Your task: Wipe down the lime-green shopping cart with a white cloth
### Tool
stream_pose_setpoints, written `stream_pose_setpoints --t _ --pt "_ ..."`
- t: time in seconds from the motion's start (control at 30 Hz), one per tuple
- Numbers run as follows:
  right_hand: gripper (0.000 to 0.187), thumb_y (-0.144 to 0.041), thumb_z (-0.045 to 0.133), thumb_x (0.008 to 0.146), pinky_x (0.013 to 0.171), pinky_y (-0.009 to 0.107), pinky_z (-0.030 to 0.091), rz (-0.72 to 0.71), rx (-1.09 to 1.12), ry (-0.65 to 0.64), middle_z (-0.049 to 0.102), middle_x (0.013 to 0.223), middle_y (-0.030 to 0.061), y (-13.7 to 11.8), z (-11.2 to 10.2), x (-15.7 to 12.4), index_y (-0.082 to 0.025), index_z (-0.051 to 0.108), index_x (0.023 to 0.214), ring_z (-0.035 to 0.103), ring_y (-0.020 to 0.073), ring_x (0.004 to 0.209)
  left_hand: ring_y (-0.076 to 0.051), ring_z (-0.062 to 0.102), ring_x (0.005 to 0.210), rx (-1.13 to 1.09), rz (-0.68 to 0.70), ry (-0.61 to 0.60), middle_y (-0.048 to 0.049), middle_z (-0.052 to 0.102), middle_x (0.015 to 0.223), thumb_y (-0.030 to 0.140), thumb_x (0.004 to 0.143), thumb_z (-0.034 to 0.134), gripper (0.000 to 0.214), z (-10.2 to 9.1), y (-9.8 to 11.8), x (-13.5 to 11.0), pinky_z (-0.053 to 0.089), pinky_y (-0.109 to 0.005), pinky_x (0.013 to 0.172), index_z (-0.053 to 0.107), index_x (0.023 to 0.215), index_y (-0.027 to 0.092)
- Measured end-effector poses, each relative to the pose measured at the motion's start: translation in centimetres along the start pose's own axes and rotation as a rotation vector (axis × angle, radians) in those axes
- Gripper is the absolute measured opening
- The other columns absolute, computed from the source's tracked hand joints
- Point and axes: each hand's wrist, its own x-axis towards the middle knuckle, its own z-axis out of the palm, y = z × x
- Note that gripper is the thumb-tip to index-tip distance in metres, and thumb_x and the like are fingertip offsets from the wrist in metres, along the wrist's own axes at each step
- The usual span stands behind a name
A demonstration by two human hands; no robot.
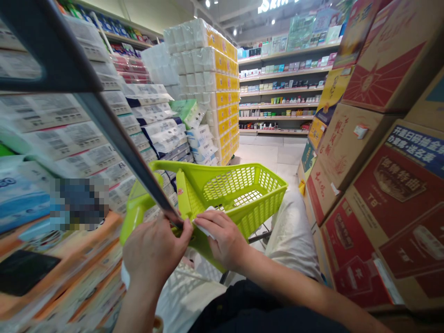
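Observation:
My left hand (154,254) curls around the rim of a lime-green plastic shopping basket (239,194), close to the lower end of a dark metal shelf bar (128,157). My right hand (222,238) rests on the basket's near side and pinches a small white slip (208,222) under its fingers. The slip is partly hidden by those fingers. Below the hands, a white plastic basket (187,296) shows in part.
Packs of tissue (69,125) crowd the left side, and a tall stack of yellow-labelled rolls (208,83) stands ahead. Printed cardboard cartons (388,199) wall the right. A pale cloth (291,236) hangs beyond my right arm. Goods shelves (280,92) line the far end of the tiled aisle (263,157).

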Motion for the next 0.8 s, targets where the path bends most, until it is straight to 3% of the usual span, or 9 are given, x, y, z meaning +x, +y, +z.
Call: stream_pose_setpoints --t 0.2,0.43,0.63,0.8 --pt "0.045 -0.002 0.044 0.082 0.104 0.041 0.049 0.137 -0.052 0.022 0.067 0.112 0.0125 0.8 -0.2 -0.3 -0.015 0.064 0.119 0.059 0.0225 0.111 -0.032 0.068 0.071 -0.002 -0.024 -0.032 -0.0102 0.072 0.07 0.051 0.086 0.042 0.039 -0.2 0.1 0.1 0.039 -0.036 0.059 0.065 0.074 0.022" --pt "0.043 -0.006 0.046 0.085 0.102 0.037 0.05 -0.006 0.037 -0.015 0.068 0.115 0.0116 -0.6 0.6 0.7 -0.016 0.061 0.123 0.06 0.0209 0.11 -0.032 0.068 0.074 0.031 -0.027 -0.091 -0.0122 0.073 0.071 0.054 0.087 0.04 0.048 -0.6 0.0 0.2 0.043 -0.037 0.064 0.07 0.073 0.02" --pt "0.046 -0.002 0.043 0.082 0.104 0.041 0.048 0.123 -0.06 0.004 0.067 0.114 0.0123 1.2 -0.3 -0.5 -0.016 0.063 0.121 0.058 0.0223 0.112 -0.032 0.069 0.077 0.095 0.126 -0.165 -0.0136 0.072 0.069 0.054 0.093 0.028 0.062 -1.7 0.1 0.0 0.044 -0.042 0.076 0.072 0.069 0.017" --pt "0.043 -0.003 0.045 0.083 0.104 0.039 0.049 0.083 -0.035 -0.005 0.068 0.111 0.0118 -0.2 0.4 0.4 -0.015 0.064 0.119 0.059 0.0216 0.108 -0.032 0.068 0.078 0.115 0.216 -0.147 -0.0147 0.072 0.074 0.052 0.095 0.027 0.063 -1.3 -0.1 -0.3 0.043 -0.042 0.074 0.072 0.073 0.015"
